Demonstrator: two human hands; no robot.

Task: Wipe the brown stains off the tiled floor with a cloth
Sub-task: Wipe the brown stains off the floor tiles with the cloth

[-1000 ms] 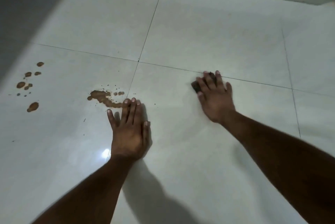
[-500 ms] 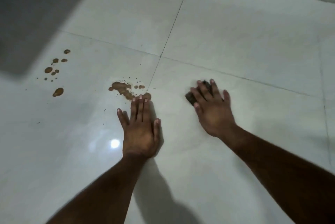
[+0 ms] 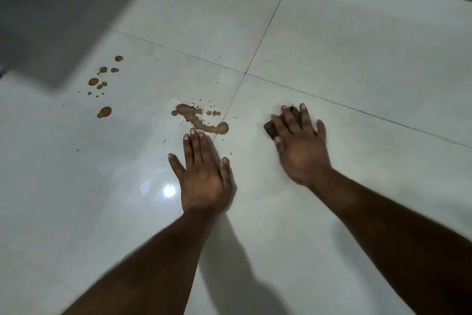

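On glossy tiled floor (image 3: 357, 59) (brown stains (image 3: 199, 118) nearby), spread right hand (image 3: 298, 146) presses cloth (image 3: 271, 128).

Head-worn view, downward over floor (image 3: 332, 46)

Brown stains on a glossy white tiled floor (image 3: 332, 59): a smeared streak (image 3: 198, 118) beside a grout line, scattered round drops (image 3: 103, 85) farther left. A dark crumpled cloth (image 3: 274, 127) lies right of the streak.
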